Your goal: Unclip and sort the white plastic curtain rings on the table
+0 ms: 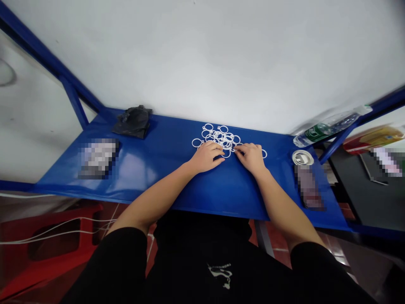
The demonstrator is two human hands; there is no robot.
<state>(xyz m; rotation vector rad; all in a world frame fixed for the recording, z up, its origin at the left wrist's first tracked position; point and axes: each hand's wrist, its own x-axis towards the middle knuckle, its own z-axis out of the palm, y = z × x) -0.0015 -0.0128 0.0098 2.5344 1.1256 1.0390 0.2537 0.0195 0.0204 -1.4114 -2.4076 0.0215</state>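
The left hand (206,156) and right hand (251,157) are laid on the blue worktop (164,169). The white rings (220,137) are heaped just beyond the curled fingers (218,153), touching them; a pinch cannot be confirmed.

white rings (221,137), blue table (164,169)

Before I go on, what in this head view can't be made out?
- Fingertips of the left hand and right hand: curled into the pile of white rings, so any grip is hidden.
- Flat item on the blue shelf: pixelated.
- Item beside the white coil: pixelated.
- Plastic bottle: label too small to read.
- Dark cloth: what it is stays unclear.
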